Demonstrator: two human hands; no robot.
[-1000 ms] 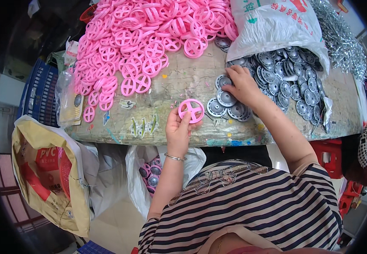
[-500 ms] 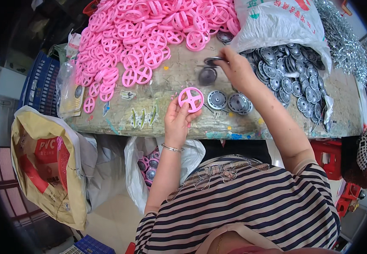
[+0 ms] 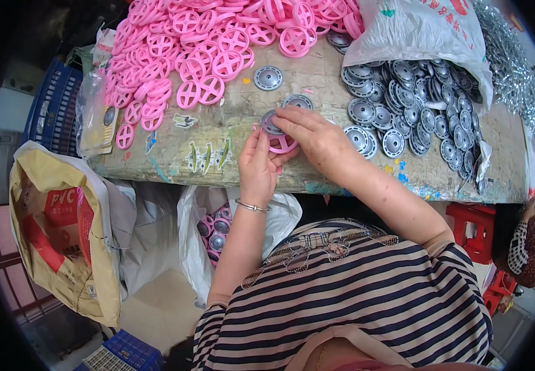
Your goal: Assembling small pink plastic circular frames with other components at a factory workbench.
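My left hand (image 3: 257, 162) is closed on a pink plastic wheel (image 3: 282, 144) with a cross of spokes, held above the near part of the table. A round grey hubcap-like disc (image 3: 271, 122) lies over the wheel's far side, pinched by my right hand (image 3: 322, 141). The right fingers hide part of both pieces, so I cannot tell whether they are joined. Just beyond my fingers lies one grey disc (image 3: 298, 102), and another loose disc (image 3: 268, 78) sits farther off. To the right of my hand several more discs (image 3: 393, 143) rest on the table.
A large heap of pink wheels (image 3: 227, 40) covers the far left. At right, grey discs (image 3: 403, 93) spill from a white sack (image 3: 419, 37) beside silver tinsel (image 3: 508, 62). Below the table edge hang a bag of paired pieces (image 3: 184, 247) and a tan sack (image 3: 104, 247).
My right hand has come nearer and to the left, bringing a grey disc onto the pink wheel. My left hand keeps the wheel in nearly the same place. The camera view has shifted slightly.
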